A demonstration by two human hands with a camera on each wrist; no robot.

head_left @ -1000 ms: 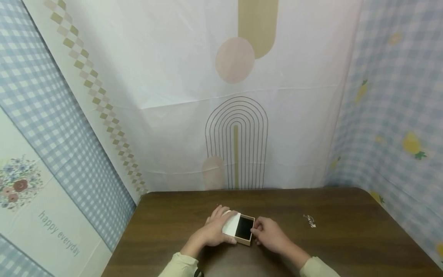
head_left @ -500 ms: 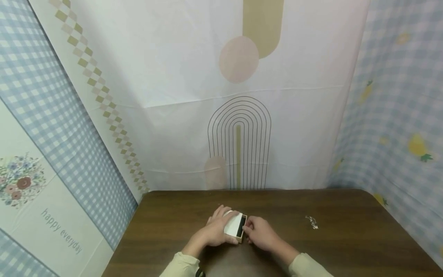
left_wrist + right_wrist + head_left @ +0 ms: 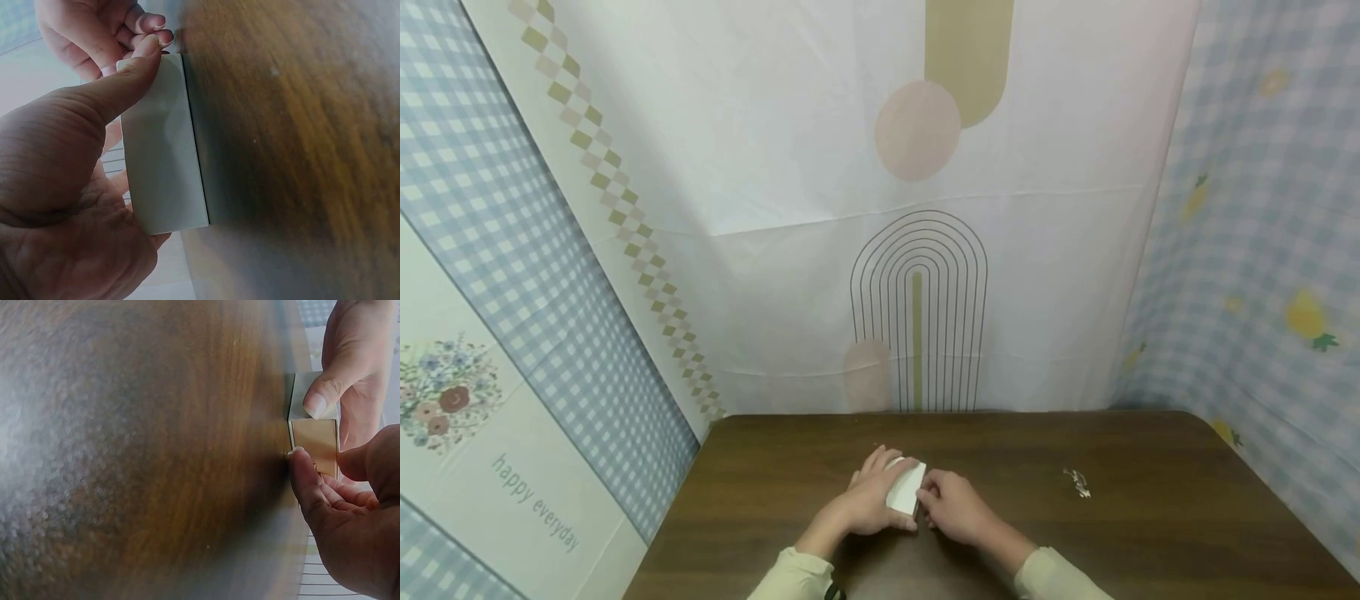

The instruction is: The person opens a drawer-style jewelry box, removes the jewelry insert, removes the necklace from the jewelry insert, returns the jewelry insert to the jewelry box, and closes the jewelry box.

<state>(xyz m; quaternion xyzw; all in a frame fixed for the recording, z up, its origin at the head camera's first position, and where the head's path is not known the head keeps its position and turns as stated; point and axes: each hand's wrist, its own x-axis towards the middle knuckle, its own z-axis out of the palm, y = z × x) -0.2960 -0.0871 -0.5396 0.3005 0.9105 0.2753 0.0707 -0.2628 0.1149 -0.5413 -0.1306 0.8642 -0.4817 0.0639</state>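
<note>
A small white drawer box (image 3: pixel 907 490) lies on the table between the hands. My left hand (image 3: pixel 867 502) grips its white sleeve, thumb along the near side, fingers over the top and far side. In the left wrist view the sleeve's long side (image 3: pixel 164 153) faces the camera. My right hand (image 3: pixel 958 507) is at the box's right end. In the right wrist view its thumb and fingers are curled at the edges of the tan drawer front (image 3: pixel 317 434), which sits about level with the sleeve's end. The inside of the box is hidden.
A small silvery piece, perhaps jewellery (image 3: pixel 1078 483), lies on the brown wooden table (image 3: pixel 760 467) to the right. Patterned cloths hang behind the table (image 3: pixel 775 317) and at both sides.
The drawer, with its black interior showing earlier, has slid left into the white sleeve. My right hand has moved left with it; my left hand has kept its grip.
</note>
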